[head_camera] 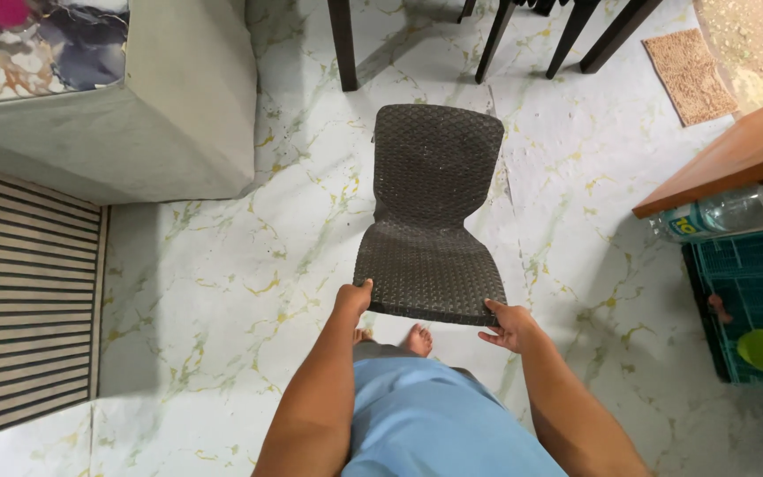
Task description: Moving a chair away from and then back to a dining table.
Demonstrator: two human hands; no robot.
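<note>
Dead centre of the frame sits a dark grey, woven-pattern moulded plastic chair (432, 212), seen from above, with its backrest rim nearest the person and the seat running away toward the top of the picture. Left hand (352, 298) clamps the near-left corner of that rim, fingers wrapped over the edge; right hand (510, 323) grips the near-right corner, thumb on top and fingers curled beneath. Both hands are closed on the chair, one at each corner. Looks a light piece, stiff single-shell plastic, textured enough not to slip, and those two back corners seem the natural place to hold it for balance. Below the rim, bare feet (417, 339) show on the white marble-look tiled floor with yellow veins (222, 283). Moving outward: a grey upholstered sofa corner (169, 115) fills the upper left, a striped rug (19, 300) lies at left, dark furniture legs (343, 44) stand along the top, a brown doormat (689, 75) upper right. At right, a wooden tabletop edge (726, 159), a clear plastic bottle (726, 212) under it, and a teal wire cage (752, 300) holding a green ball (762, 350).
</note>
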